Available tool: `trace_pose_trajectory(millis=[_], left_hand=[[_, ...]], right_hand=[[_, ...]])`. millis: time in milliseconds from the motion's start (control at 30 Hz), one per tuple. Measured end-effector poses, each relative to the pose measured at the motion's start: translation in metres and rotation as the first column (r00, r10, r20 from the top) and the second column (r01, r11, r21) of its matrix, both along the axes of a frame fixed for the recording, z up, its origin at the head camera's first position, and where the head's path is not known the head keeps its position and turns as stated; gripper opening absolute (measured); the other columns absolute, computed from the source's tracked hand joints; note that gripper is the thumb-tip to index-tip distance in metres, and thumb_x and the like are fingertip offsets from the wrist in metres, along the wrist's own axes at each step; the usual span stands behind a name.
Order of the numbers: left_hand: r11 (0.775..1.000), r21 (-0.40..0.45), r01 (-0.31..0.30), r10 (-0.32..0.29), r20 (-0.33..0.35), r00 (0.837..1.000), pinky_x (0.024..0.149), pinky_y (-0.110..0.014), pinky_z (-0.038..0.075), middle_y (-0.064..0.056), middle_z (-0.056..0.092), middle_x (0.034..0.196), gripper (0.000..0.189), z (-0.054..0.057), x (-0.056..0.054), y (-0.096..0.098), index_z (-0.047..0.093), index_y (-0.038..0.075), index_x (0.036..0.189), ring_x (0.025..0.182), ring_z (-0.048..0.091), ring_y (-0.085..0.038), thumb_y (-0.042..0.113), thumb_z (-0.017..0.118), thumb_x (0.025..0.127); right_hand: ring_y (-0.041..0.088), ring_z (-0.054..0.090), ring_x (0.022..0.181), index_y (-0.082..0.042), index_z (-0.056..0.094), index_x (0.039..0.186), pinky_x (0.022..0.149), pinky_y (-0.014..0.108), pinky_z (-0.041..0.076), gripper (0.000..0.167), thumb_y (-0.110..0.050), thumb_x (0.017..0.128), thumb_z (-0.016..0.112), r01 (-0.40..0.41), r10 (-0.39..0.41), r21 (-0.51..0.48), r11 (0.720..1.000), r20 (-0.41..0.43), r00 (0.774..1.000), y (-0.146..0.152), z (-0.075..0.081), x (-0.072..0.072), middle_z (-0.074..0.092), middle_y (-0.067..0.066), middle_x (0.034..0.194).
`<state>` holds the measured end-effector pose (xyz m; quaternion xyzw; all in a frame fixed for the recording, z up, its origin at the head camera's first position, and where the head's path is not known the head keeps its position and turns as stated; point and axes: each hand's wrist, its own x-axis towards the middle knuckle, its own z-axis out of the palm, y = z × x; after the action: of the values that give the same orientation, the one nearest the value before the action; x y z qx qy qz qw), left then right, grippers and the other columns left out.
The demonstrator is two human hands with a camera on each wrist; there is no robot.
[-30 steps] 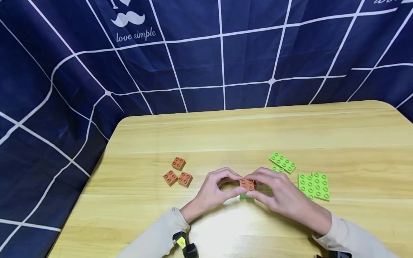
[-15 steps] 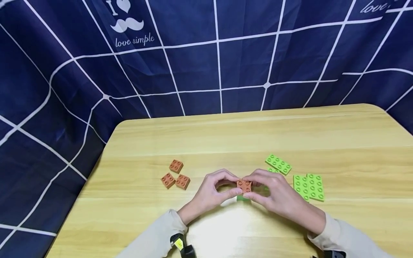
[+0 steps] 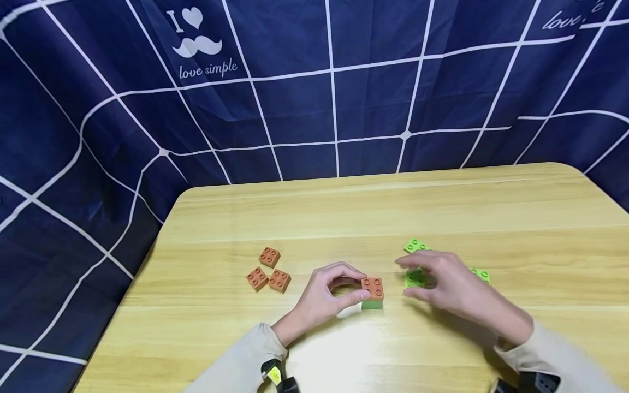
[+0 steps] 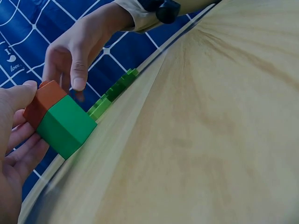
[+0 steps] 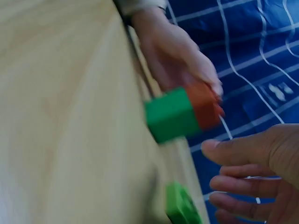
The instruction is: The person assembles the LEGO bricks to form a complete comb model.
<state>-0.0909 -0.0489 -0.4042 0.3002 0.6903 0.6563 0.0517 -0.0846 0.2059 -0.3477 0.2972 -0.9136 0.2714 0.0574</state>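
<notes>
A reddish-brown toy brick (image 3: 373, 287) with studs on top sits on a taller green block (image 3: 372, 305) on the table. My left hand (image 3: 324, 295) pinches the brown brick, thumb in front and fingers behind. The left wrist view shows the brown brick (image 4: 43, 103) flush against the green block (image 4: 67, 126). Apart from this stack, on its right, my right hand (image 3: 449, 279) holds nothing, its thumb and fingers spread. Beneath it lie lime-green studded bricks (image 3: 414, 279), partly covered by the hand. In the right wrist view, its fingers (image 5: 245, 186) are extended and separated.
Three loose reddish-brown bricks (image 3: 269, 256) lie left of my left hand. Other lime-green bricks (image 3: 480, 274) show behind and beyond my right hand. The wooden table (image 3: 295, 213) ends at a dark blue curtain (image 3: 295, 109) with white lines.
My right hand has let go of the brown brick and moved right, over the lime-green bricks. My left hand still pinches the brown brick, and more of the green block shows below it.
</notes>
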Motion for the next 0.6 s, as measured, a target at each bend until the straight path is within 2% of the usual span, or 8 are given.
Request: trace_pose_trajectory(millis=[200, 300, 433, 600], left_hand=[[1.0, -0.003, 0.008, -0.008, -0.015, 1.0, 0.091, -0.033, 0.054, -0.016, 0.067, 0.104, 0.025, -0.001, -0.002, -0.001, 0.066, -0.002, 0.106, 0.096, 0.065, -0.014, 0.003, 0.075, 0.082], [1.0, -0.003, 0.01, -0.01, -0.022, 1.0, 0.09, -0.033, 0.054, -0.015, 0.067, 0.103, 0.025, -0.001, -0.002, -0.002, 0.066, -0.002, 0.105, 0.095, 0.065, -0.013, 0.002, 0.075, 0.082], [1.0, 0.001, 0.007, -0.007, -0.029, 1.0, 0.089, -0.034, 0.055, -0.016, 0.067, 0.102, 0.025, -0.001, -0.002, -0.003, 0.066, -0.002, 0.105, 0.095, 0.066, -0.012, 0.002, 0.074, 0.082], [1.0, 0.0, 0.015, -0.015, -0.019, 1.0, 0.089, -0.034, 0.055, -0.016, 0.067, 0.103, 0.025, -0.002, 0.0, -0.002, 0.066, -0.002, 0.106, 0.095, 0.066, -0.013, 0.003, 0.074, 0.083]], right_hand=[[0.023, 0.067, 0.078, -0.001, 0.069, 0.108, 0.067, 0.038, 0.058, 0.045, -0.008, 0.068, 0.086, 0.107, -0.105, 0.021, 0.994, -0.052, 0.993, 0.032, -0.002, -0.004, 0.071, 0.009, 0.097], [0.025, 0.067, 0.079, -0.001, 0.07, 0.106, 0.067, 0.041, 0.058, 0.042, -0.005, 0.068, 0.085, 0.138, -0.133, 0.038, 0.99, -0.119, 0.984, 0.039, -0.006, -0.006, 0.071, 0.009, 0.097], [0.029, 0.067, 0.081, 0.001, 0.069, 0.106, 0.069, 0.047, 0.056, 0.039, -0.004, 0.069, 0.083, 0.188, -0.18, 0.036, 0.982, -0.155, 0.971, 0.039, -0.01, -0.01, 0.07, 0.013, 0.097], [0.043, 0.063, 0.093, 0.005, 0.066, 0.111, 0.078, 0.059, 0.051, 0.043, -0.008, 0.073, 0.08, 0.262, -0.253, 0.106, 0.959, -0.089, 0.963, 0.035, -0.011, -0.014, 0.066, 0.023, 0.106]])
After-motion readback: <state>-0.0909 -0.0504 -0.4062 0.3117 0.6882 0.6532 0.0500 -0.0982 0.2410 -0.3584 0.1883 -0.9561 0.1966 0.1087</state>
